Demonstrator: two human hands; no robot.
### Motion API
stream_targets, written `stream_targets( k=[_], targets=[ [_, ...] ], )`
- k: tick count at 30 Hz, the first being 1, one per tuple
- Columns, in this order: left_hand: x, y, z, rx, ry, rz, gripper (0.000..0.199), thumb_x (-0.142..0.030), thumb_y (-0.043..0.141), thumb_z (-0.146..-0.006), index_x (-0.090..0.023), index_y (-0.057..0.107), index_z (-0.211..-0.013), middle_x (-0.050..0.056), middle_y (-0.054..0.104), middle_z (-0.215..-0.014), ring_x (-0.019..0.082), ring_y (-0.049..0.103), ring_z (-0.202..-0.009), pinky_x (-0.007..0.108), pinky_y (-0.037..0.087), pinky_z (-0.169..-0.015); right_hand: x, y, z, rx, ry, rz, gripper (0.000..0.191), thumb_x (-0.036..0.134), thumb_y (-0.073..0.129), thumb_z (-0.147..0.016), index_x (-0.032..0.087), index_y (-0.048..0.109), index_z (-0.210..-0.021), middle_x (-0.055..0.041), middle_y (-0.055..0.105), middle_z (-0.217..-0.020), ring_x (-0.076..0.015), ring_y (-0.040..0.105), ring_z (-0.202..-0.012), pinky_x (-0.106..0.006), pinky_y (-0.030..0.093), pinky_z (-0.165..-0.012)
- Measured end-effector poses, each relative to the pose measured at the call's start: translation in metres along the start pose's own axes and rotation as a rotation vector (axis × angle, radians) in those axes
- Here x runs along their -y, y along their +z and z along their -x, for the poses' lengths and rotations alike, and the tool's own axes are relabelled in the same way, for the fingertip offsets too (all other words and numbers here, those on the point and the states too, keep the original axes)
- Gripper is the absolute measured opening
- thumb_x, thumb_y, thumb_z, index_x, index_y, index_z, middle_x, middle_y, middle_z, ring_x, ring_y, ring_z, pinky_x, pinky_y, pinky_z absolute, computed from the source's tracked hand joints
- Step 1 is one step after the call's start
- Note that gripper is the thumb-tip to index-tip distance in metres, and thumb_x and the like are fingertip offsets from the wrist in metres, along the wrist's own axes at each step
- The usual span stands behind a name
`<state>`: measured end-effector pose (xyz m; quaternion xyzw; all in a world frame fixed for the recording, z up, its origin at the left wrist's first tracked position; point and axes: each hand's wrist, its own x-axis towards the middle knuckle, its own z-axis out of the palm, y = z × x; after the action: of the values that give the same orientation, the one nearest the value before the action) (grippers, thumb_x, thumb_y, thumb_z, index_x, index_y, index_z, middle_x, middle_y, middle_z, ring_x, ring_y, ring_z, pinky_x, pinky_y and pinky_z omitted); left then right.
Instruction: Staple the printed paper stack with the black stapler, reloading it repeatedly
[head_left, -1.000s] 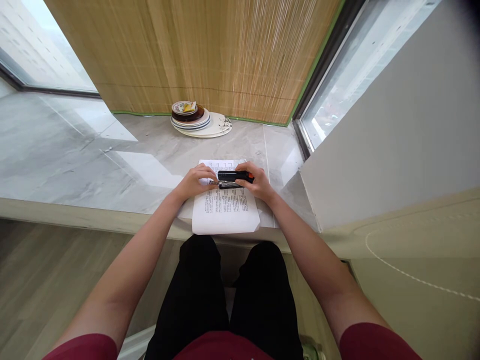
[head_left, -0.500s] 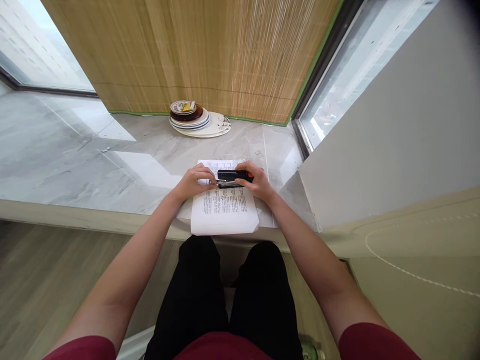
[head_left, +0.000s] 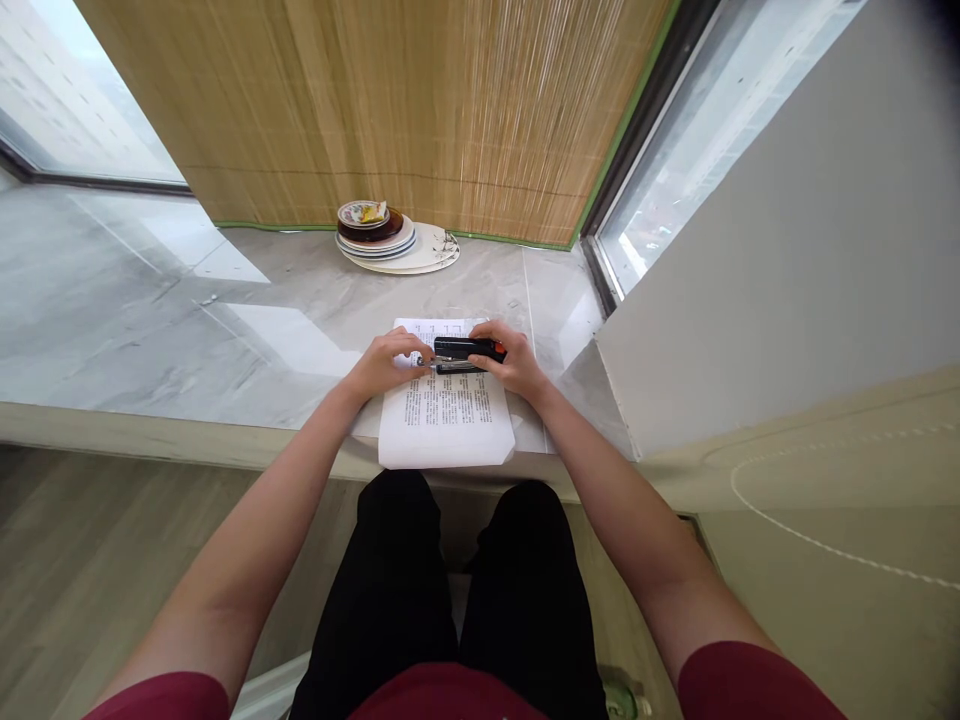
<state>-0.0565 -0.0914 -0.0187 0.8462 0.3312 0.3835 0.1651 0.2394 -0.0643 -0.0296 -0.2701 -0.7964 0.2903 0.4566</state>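
Note:
A black stapler (head_left: 459,348) with a bit of orange at its right end lies sideways over printed paper sheets (head_left: 450,440). My right hand (head_left: 514,360) is closed around the stapler's right end, thumb below and fingers above. The stapler's two arms are spread apart, with shiny metal between them. At its left end, my left hand (head_left: 391,362) pinches a small metal part (head_left: 422,362) between thumb and fingers. Whether that part is still joined to the stapler is hard to make out. The sheets' near edge curls over the sill's front edge.
A stack of plates (head_left: 375,240), topped with a small yellow packet (head_left: 373,213), stands at the back of the marble sill (head_left: 300,270). Behind it hangs a bamboo blind (head_left: 375,100). A grey wall (head_left: 750,250) bounds the right side. My knees are below the sill edge.
My left hand's pinch shows slightly more of the metal part at the stapler's left end. The right hand keeps its hold, and the view has shifted a little.

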Motion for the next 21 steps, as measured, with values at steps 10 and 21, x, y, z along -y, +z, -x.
stream_targets(
  k=[10, 21],
  targets=[
    [-0.0062, -0.0049, -0.0001, -0.009, -0.124, 0.087, 0.026, -0.037, 0.089, -0.085, -0.024, 0.081, -0.107, 0.002, 0.078, -0.09, 0.016, 0.057, -0.075, 0.031, 0.045, -0.07, 0.0034, 0.0007, 0.0008, 0.044, -0.097, 0.047, 0.023, 0.032, 0.076, -0.094, 0.027, 0.068, -0.115, -0.0045, 0.072, -0.105, -0.0237, 0.066, -0.093, -0.04, 0.055, -0.085],
    [0.002, -0.0047, 0.0, 0.037, -0.235, 0.144, 0.029, -0.048, 0.092, -0.081, -0.022, 0.083, -0.093, 0.002, 0.072, -0.08, 0.013, 0.049, -0.062, 0.029, 0.037, -0.057, 0.0038, 0.0011, -0.0003, 0.058, -0.054, 0.036, 0.024, 0.04, 0.077, -0.094, 0.029, 0.07, -0.114, -0.0047, 0.075, -0.106, -0.0262, 0.067, -0.097, -0.043, 0.057, -0.088]
  ],
)
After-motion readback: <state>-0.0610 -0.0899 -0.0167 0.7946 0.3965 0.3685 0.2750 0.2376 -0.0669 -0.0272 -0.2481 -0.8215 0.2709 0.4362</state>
